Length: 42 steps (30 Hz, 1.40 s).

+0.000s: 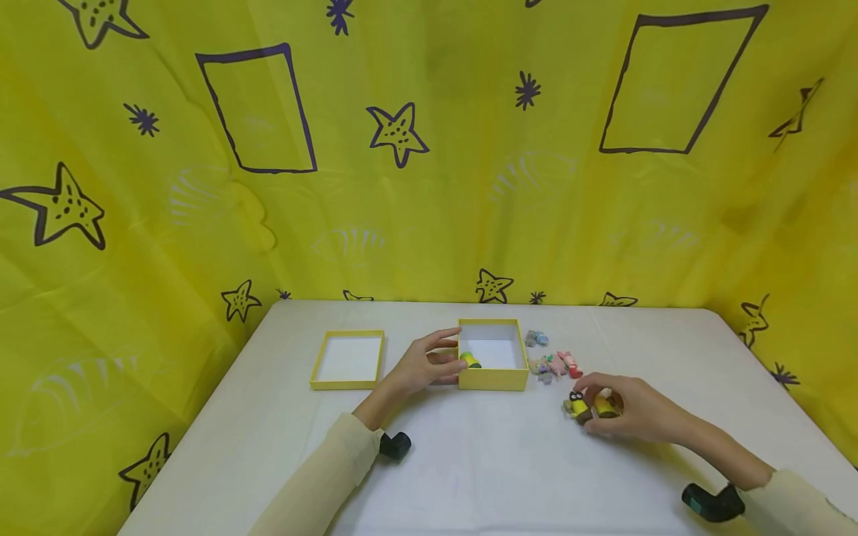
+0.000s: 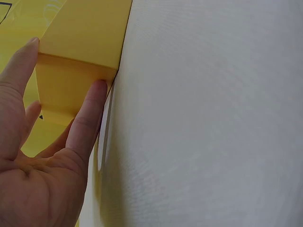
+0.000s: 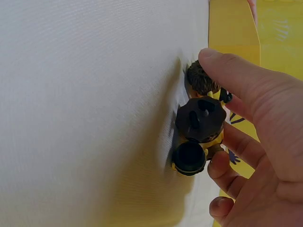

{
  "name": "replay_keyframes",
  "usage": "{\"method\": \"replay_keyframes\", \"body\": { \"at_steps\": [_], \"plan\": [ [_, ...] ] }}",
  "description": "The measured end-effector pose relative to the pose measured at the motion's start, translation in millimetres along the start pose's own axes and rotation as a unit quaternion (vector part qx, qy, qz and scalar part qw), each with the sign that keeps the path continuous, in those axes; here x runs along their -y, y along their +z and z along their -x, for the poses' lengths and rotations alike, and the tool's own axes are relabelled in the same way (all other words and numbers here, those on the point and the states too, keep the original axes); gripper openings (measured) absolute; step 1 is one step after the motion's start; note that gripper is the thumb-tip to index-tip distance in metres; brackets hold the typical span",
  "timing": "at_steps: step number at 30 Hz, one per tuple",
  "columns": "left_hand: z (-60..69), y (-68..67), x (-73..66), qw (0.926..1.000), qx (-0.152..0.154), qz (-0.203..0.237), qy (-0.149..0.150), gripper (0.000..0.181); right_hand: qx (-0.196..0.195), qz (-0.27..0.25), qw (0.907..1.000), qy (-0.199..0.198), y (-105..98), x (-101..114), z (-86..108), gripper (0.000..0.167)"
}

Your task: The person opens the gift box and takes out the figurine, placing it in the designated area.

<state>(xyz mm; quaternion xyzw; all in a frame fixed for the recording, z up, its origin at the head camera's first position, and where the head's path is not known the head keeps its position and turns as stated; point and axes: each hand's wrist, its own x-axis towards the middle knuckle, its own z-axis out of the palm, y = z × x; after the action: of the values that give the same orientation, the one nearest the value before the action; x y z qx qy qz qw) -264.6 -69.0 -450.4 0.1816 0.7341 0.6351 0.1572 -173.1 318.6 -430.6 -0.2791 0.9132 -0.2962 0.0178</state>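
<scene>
A yellow box point(image 1: 492, 380) with a white inside stands open on the table. One small yellow-green toy figure point(image 1: 471, 360) lies in its left front corner. Against the box's left wall rest the fairly straight fingers of my left hand point(image 1: 427, 365); the left wrist view shows fingertips touching the yellow side point(image 2: 71, 85). To the right, my right hand point(image 1: 633, 409) pinches a yellow minion figurine point(image 1: 578, 407) with goggles and a brown lower part between thumb and fingers. Other yellow figurines point(image 1: 606, 406) stand close beside it, under the palm. In the right wrist view their dark undersides point(image 3: 201, 120) show.
Left of the box lies its yellow-edged lid point(image 1: 348, 359), white inside up. Several pink figurines point(image 1: 556, 365) sit by the box's right side, with small grey-blue ones point(image 1: 536, 339) behind them. A yellow patterned curtain point(image 1: 429, 208) hangs behind the white table point(image 1: 469, 461).
</scene>
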Motion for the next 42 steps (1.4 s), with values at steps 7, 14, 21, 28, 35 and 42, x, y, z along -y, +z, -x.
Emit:
{"method": "replay_keyframes", "body": {
  "at_steps": [7,14,21,28,35,42],
  "plan": [
    [-2.5,-1.7,0.9,0.9999,0.004,0.003,0.009,0.071,0.017,-0.001,0.9998,-0.009,-12,1,-8.1,0.052],
    [-1.0,-1.2,-3.0,0.9999,0.007,0.001,0.011,0.071,0.02,0.017,0.9996,-0.011,-26,10,-19.2,0.054],
    [-0.6,-0.2,-4.0,0.9999,0.008,0.008,0.011,0.071,0.021,0.021,0.9993,-0.023,-39,26,-31.8,0.058],
    [0.0,-0.8,-2.6,0.9999,0.004,0.006,0.007,0.073,0.021,0.031,0.9986,-0.039,-45,34,-47.0,0.056],
    [0.4,-0.6,-0.5,0.9999,-0.001,0.005,0.009,0.073,0.018,0.037,0.998,-0.047,-45,38,-60.0,0.053],
    [1.3,0.2,-1.6,0.9999,0.0,0.008,0.01,0.072,0.018,0.029,0.9982,-0.049,-46,44,-71.1,0.048]
  ]
}}
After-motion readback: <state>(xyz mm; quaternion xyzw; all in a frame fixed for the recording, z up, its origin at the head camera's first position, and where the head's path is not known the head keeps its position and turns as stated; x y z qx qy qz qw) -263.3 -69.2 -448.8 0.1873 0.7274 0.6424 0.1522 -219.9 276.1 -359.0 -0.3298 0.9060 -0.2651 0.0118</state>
